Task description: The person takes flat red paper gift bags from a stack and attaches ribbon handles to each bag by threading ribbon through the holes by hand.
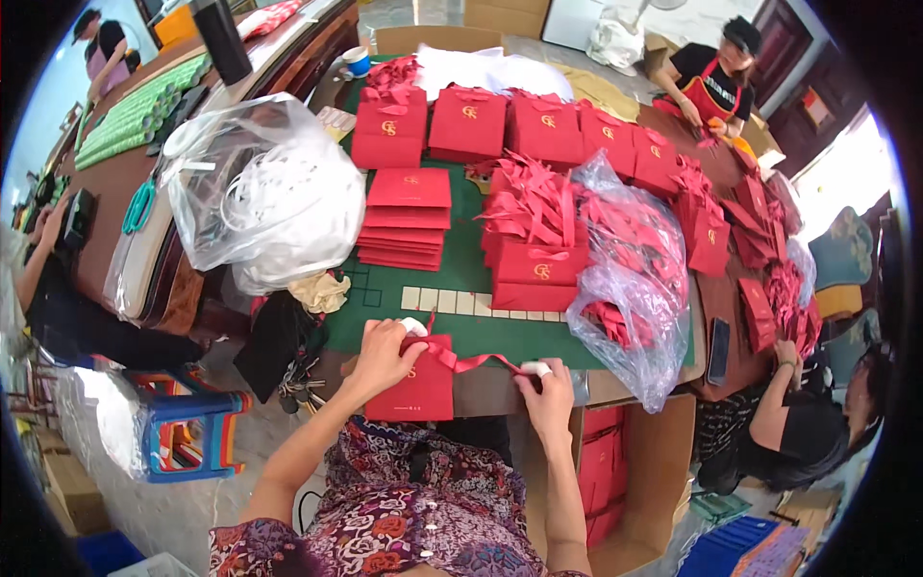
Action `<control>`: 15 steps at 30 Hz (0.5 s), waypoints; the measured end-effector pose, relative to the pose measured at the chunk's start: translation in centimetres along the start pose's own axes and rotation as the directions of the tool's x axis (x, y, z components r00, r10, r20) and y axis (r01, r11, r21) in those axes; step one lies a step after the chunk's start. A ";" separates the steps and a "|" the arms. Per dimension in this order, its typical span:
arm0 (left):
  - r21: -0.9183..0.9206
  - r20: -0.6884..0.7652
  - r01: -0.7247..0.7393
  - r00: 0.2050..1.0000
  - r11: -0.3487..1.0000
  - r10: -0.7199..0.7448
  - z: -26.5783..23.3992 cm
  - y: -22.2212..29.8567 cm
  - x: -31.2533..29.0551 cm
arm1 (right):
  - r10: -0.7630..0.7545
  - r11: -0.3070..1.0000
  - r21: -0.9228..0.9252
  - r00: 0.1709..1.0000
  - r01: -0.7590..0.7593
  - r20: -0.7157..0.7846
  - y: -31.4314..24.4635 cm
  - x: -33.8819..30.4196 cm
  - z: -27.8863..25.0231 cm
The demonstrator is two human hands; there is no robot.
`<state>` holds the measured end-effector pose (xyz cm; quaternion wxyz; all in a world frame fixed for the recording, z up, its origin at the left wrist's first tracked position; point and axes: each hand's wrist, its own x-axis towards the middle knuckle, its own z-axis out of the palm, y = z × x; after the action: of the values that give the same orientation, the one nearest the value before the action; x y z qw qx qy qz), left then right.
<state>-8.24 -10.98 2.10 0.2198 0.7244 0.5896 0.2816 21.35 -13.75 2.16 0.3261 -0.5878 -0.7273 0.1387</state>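
Observation:
A red paper gift bag (418,396) with gold lettering lies at the table's near edge, in front of my body. My left hand (385,354) pinches the red ribbon (478,363) at the bag's top edge. To the right, my right hand (546,396) grips the ribbon's other end, so it stretches between both hands. White covers wrap a finger on each hand. Beyond lie a stack of flat red bags (406,216), ribboned red bags (538,269) and a row of pale rectangular pieces (460,303) on the green mat (370,332).
A clear plastic bag of white cord (279,192) stands left; another plastic bag with red ribbons (635,279) lies right. Below the table's right side, a cardboard box (654,481) holds red bags. Co-workers sit at right. Blue stools (187,433) stand at left.

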 end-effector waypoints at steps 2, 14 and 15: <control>0.019 -0.040 -0.001 0.999 1.000 0.001 -0.2 0.6 0.2 | 0.075 0.994 -0.087 0.996 -0.072 0.040 0.0 -0.2 0.3; -0.763 0.175 0.097 0.983 0.639 0.059 0.8 9.6 -3.2 | -0.085 0.985 0.156 0.993 0.071 0.080 -10.5 1.2 -3.9; -0.763 0.163 0.095 0.986 0.639 0.048 1.7 9.0 -3.4 | 0.036 0.955 0.290 0.995 -0.060 0.089 -11.0 1.2 -3.8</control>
<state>-1.01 -16.14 6.22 0.5589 0.5756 0.4028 0.4404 15.27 -16.25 11.83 0.3757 -0.5444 -0.6970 0.2769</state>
